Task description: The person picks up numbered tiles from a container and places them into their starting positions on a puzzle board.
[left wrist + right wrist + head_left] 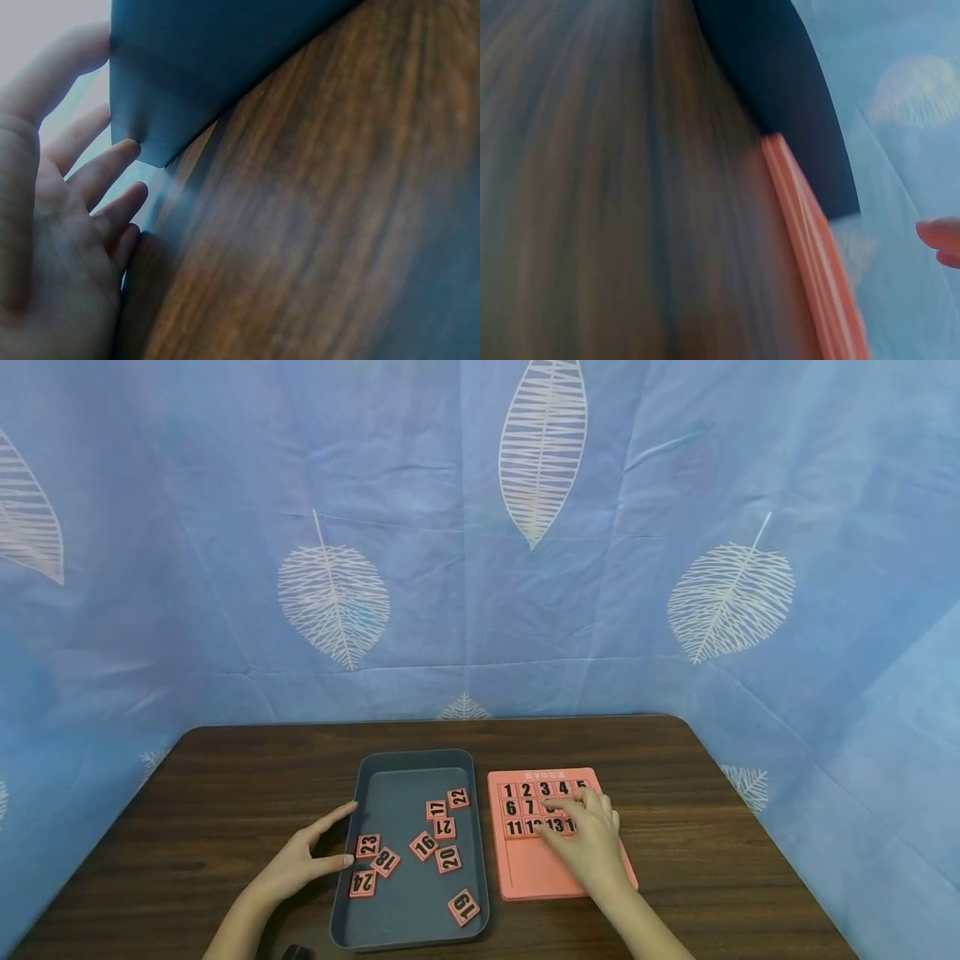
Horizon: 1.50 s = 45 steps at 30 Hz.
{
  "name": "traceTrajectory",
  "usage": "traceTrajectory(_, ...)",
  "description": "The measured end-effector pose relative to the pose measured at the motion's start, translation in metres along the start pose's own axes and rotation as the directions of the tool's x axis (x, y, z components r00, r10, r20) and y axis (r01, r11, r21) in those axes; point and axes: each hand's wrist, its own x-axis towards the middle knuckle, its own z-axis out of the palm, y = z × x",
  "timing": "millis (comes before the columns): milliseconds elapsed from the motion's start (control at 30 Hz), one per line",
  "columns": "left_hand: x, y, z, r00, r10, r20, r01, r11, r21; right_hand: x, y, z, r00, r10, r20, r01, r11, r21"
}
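My left hand [302,857] is at the left side of a dark grey tray [405,761], thumb and fingertips spread at its rim. In the left wrist view, relaxed fingers [105,169] lie along the tray's outer wall [180,67]. My right hand [588,839] hovers over a pink number board [536,872], its thumb and index finger apart with nothing visible between them. Rows of number tiles [527,789] fill the board's upper part; the hand covers some at the right. The right wrist view catches the board's edge [810,225] and only fingertips [939,234].
Loose pink number tiles lie scattered in the tray, among them 16 [423,846], 19 [463,907] and 23 [367,846], several turned at angles. The dark wooden table [262,768] meets a blue leaf-patterned cloth [420,610] behind. A small black object [297,952] sits at the near edge.
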Motion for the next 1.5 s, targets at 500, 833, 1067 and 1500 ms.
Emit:
traceTrajectory(500, -0.001, 0.001, 0.000, 1.000, 0.009, 0.000, -0.009, 1.000, -0.010, 0.007, -0.077, 0.048, 0.982, -0.025, 0.186, 0.003, 0.993, 0.118)
traceTrajectory(833, -0.002, 0.003, -0.001, 1.000, 0.004, 0.003, -0.004, 1.000, -0.006, 0.005, -0.097, 0.075, 0.944, -0.035, 0.329, 0.008, 0.997, 0.081)
traceTrajectory(1067, -0.001, 0.002, 0.000, 1.000, 0.001, 0.006, -0.001, 1.000, -0.009, 0.008, -0.100, 0.086, 0.921, -0.043, 0.388, 0.056, 0.998, -0.022)
traceTrajectory(1500, -0.001, 0.000, 0.000, 1.000, -0.001, 0.000, 0.001, 1.000, 0.007, 0.013, -0.102, 0.094, 0.902, -0.053, 0.428, 0.135, 0.978, -0.162)
